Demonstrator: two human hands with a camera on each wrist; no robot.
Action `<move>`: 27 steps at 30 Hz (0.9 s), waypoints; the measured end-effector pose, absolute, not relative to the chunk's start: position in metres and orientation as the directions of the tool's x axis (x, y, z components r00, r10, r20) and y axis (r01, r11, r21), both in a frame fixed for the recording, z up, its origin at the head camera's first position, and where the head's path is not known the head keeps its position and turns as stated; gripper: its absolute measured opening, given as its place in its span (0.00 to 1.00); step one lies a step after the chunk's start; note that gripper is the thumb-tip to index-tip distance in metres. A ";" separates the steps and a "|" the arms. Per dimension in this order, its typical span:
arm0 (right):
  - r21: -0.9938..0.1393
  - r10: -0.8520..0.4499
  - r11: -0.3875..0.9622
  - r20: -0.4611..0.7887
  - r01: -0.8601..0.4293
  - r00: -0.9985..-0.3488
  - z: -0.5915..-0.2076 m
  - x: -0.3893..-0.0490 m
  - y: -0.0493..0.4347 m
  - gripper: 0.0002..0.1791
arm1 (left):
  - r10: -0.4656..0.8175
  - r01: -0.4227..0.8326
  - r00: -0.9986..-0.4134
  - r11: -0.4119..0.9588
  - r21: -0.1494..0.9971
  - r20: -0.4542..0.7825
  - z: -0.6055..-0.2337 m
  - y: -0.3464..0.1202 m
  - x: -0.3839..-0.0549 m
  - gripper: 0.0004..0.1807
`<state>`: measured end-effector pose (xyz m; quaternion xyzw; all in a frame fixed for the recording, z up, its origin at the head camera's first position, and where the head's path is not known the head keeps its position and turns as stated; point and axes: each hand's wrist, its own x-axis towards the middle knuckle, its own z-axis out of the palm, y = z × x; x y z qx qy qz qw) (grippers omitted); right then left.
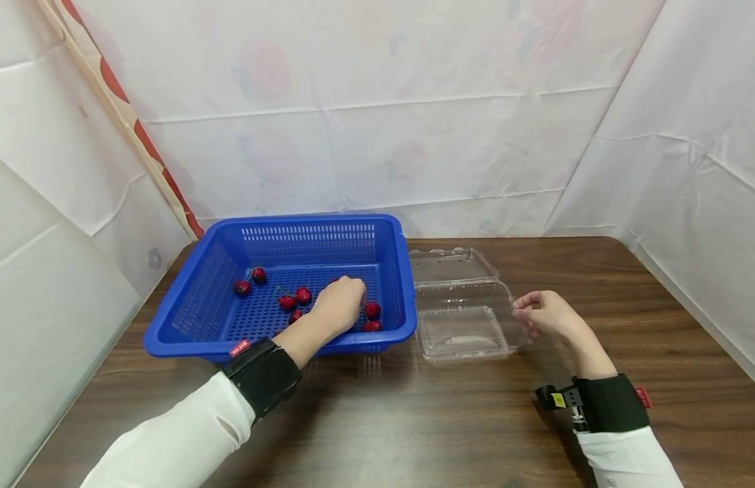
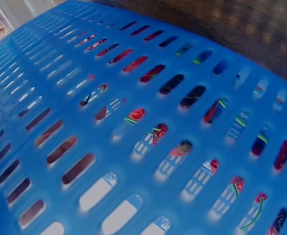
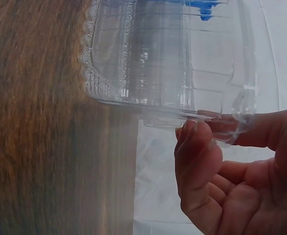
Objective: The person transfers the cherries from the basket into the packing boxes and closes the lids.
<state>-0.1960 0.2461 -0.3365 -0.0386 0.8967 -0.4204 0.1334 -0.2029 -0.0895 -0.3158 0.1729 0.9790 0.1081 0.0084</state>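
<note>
Several dark red cherries with green stems, among them a cherry (image 1: 303, 295), lie on the floor of a blue plastic basket (image 1: 194, 349). My left hand (image 1: 339, 303) reaches down inside the basket's right half, close to the cherries there. Its fingertips are hidden, and I cannot see whether they hold a cherry. In the left wrist view the slotted basket wall (image 2: 148, 122) covers most of that hand. To the basket's right stands a clear plastic clamshell container (image 1: 463, 332), lid raised at the back. My right hand (image 1: 545, 313) pinches the container's right rim between thumb and fingers.
Under everything is a dark wood table (image 1: 414, 420). Right behind the table hangs a pale patterned curtain (image 1: 365, 135), with more white sheeting at both sides. The basket's right wall stands between the cherries and the container.
</note>
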 end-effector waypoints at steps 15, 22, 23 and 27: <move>-0.786 -0.214 0.616 -0.227 0.050 -0.950 -0.337 -0.196 0.248 0.11 | 0.323 0.333 -0.943 0.899 0.284 0.083 -0.308 -0.094 -0.193 0.07; -0.811 -0.226 0.578 -0.265 0.090 -0.937 -0.336 -0.196 0.250 0.10 | 0.293 0.333 -0.941 0.883 0.331 0.167 -0.300 -0.096 -0.185 0.06; -0.813 -0.225 0.574 -0.272 0.098 -0.936 -0.336 -0.197 0.250 0.10 | 0.286 0.334 -0.940 0.879 0.341 0.183 -0.299 -0.096 -0.184 0.06; -0.817 -0.228 0.566 -0.285 0.112 -0.931 -0.337 -0.198 0.251 0.10 | 0.259 0.343 -0.931 0.864 0.369 0.259 -0.294 -0.096 -0.178 0.05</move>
